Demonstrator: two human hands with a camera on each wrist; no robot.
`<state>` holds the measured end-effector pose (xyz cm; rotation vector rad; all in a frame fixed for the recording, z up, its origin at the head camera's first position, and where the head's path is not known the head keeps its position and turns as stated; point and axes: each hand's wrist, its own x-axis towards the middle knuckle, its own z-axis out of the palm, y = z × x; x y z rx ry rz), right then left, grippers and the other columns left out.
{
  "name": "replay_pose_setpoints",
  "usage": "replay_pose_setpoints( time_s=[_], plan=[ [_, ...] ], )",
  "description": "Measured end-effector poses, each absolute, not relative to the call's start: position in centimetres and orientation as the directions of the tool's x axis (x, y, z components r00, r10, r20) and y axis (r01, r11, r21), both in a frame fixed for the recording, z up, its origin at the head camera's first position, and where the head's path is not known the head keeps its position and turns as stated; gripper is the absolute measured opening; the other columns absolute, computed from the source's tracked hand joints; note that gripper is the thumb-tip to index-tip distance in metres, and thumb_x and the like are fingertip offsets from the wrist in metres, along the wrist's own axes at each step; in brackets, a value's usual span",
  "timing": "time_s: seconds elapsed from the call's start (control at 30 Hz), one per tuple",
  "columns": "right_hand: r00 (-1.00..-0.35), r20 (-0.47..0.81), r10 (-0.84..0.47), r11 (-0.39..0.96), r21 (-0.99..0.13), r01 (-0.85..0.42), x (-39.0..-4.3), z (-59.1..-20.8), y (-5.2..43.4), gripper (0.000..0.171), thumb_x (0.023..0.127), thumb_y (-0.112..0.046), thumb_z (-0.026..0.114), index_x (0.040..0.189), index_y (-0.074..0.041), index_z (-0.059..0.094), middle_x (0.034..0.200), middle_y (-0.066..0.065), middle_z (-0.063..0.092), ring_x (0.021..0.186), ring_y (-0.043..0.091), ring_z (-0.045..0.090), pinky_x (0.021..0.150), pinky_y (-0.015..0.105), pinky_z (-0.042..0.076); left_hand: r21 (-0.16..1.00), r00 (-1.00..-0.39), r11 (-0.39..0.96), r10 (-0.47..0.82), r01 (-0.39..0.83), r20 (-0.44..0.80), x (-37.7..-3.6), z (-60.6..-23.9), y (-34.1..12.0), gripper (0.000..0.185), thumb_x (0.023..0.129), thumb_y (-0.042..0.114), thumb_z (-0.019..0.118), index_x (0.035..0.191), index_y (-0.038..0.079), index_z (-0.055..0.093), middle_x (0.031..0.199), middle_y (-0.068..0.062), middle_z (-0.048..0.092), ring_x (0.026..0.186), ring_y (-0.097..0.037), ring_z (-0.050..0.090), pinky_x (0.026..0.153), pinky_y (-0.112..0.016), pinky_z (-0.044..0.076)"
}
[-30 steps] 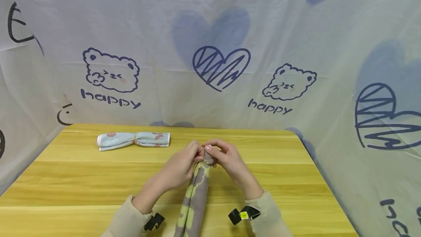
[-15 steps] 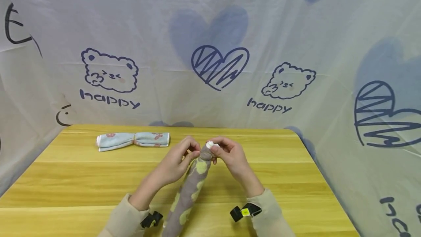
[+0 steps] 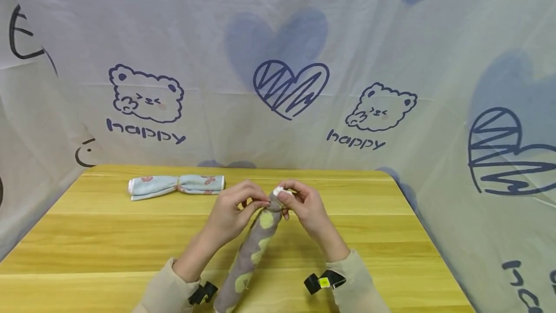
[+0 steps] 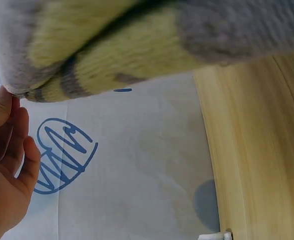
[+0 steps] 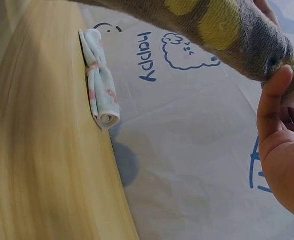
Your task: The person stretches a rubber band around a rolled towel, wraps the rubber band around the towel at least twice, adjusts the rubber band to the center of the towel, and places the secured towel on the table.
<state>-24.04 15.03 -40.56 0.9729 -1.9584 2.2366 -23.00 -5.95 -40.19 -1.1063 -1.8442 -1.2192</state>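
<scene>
The towel point(image 3: 254, 250) is held over the table point(image 3: 108, 235), between the two arms, and is slanted from the lower edge of the head view up to the hands. Whether its near end is rested on the wood cannot be told. It is rolled into a long, thick tube of greyish-brown, fuzzy cloth, marked with rounded yellow patches. Near the far end it is drawn in to a narrow neck, beyond which a short, bunched knob is topped with white. From the left wrist, folded layers are seen, parted by a dark crease. The neck is pinched from one side by the left hand point(image 3: 230, 211), thumb and forefinger brought together. The knob is gripped by the right hand point(image 3: 306, 206), the thumb laid on top. A pale blue roll point(image 3: 201, 185) with reddish figures, cinched at its middle, is seen near the back edge.
</scene>
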Motion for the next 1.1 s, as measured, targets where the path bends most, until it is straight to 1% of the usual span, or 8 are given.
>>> replay_pose_setpoints(
  time_s=[0.17, 0.27, 0.53, 0.63, 0.7, 0.8, 0.93, 1.1],
  plan=[
    [-0.800, 0.464, -0.380, -0.195, -0.886, -0.421, -23.8, -40.5, 14.8, 0.043, 0.103, -0.021, 0.069, 0.112, 0.019, 0.058, 0.094, 0.001, 0.065, 0.065, 0.006, 0.057, 0.054, 0.019, 0.050, 0.378, -0.433, 0.227, 0.292, 0.897, 0.853, -23.0, -40.2, -6.1, 0.024, 0.079, -0.014, 0.082, 0.087, 0.008, 0.076, 0.088, -0.003, 0.071, 0.071, -0.013, 0.064, 0.059, -0.016, 0.049],
    [-0.815, 0.453, -0.363, -0.183, -0.892, -0.414, -23.6, -40.3, 14.5, 0.040, 0.103, -0.020, 0.069, 0.111, 0.018, 0.059, 0.093, 0.002, 0.065, 0.064, 0.006, 0.056, 0.054, 0.019, 0.050, 0.357, -0.433, 0.267, 0.327, 0.895, 0.840, -23.0, -40.1, -6.3, 0.021, 0.083, -0.010, 0.080, 0.090, 0.008, 0.074, 0.089, -0.002, 0.070, 0.072, -0.011, 0.061, 0.059, -0.017, 0.049],
    [-0.867, 0.429, -0.255, -0.048, -0.901, -0.432, -23.4, -40.4, 14.2, 0.014, 0.101, -0.003, 0.066, 0.106, 0.010, 0.065, 0.086, 0.004, 0.062, 0.059, 0.008, 0.053, 0.051, 0.023, 0.048, 0.430, -0.591, 0.410, 0.483, 0.805, 0.647, -22.1, -40.4, -5.5, 0.010, 0.100, 0.007, 0.067, 0.098, 0.010, 0.058, 0.089, 0.003, 0.054, 0.074, -0.008, 0.046, 0.063, -0.024, 0.045],
    [-0.891, 0.397, -0.221, -0.025, -0.916, -0.401, -23.6, -40.4, 14.4, 0.014, 0.101, -0.003, 0.066, 0.108, 0.009, 0.066, 0.085, 0.005, 0.062, 0.059, 0.007, 0.053, 0.051, 0.023, 0.048, 0.459, -0.655, 0.470, 0.479, 0.754, 0.585, -21.8, -40.6, -4.8, 0.010, 0.101, 0.008, 0.064, 0.099, 0.010, 0.055, 0.089, 0.003, 0.050, 0.076, -0.009, 0.046, 0.066, -0.026, 0.045],
    [-0.905, 0.368, -0.213, -0.027, -0.928, -0.371, -23.7, -40.3, 14.5, 0.015, 0.101, -0.002, 0.066, 0.109, 0.011, 0.066, 0.085, 0.005, 0.063, 0.058, 0.007, 0.053, 0.051, 0.022, 0.047, 0.466, -0.669, 0.484, 0.464, 0.740, 0.580, -21.7, -40.7, -4.7, 0.009, 0.102, 0.009, 0.063, 0.101, 0.010, 0.054, 0.091, 0.003, 0.050, 0.077, -0.009, 0.047, 0.066, -0.026, 0.046],
    [-0.916, 0.335, -0.222, -0.033, -0.941, -0.336, -23.7, -40.1, 14.5, 0.019, 0.101, -0.003, 0.065, 0.111, 0.013, 0.064, 0.085, 0.004, 0.064, 0.058, 0.007, 0.054, 0.052, 0.020, 0.047, 0.449, -0.641, 0.468, 0.438, 0.761, 0.630, -22.0, -40.9, -4.9, 0.013, 0.100, 0.007, 0.068, 0.103, 0.010, 0.056, 0.096, 0.002, 0.055, 0.078, -0.009, 0.052, 0.066, -0.027, 0.050],
    [-0.918, 0.318, -0.236, -0.043, -0.947, -0.317, -23.7, -39.9, 14.5, 0.020, 0.102, -0.003, 0.065, 0.113, 0.013, 0.063, 0.085, 0.003, 0.065, 0.058, 0.006, 0.055, 0.052, 0.020, 0.047, 0.369, -0.542, 0.431, 0.403, 0.823, 0.738, -22.7, -41.0, -5.4, 0.020, 0.092, 0.003, 0.077, 0.104, 0.009, 0.062, 0.101, 0.000, 0.062, 0.081, -0.011, 0.059, 0.065, -0.029, 0.054],
    [-0.939, 0.282, -0.197, -0.060, -0.960, -0.275, -23.5, -39.7, 14.0, 0.019, 0.100, -0.005, 0.067, 0.110, 0.011, 0.063, 0.087, 0.003, 0.062, 0.056, 0.007, 0.053, 0.050, 0.019, 0.046, 0.296, -0.448, 0.391, 0.388, 0.871, 0.805, -23.0, -40.8, -5.8, 0.020, 0.087, 0.000, 0.081, 0.100, 0.009, 0.069, 0.101, 0.000, 0.067, 0.080, -0.013, 0.063, 0.065, -0.022, 0.052]
  ],
)
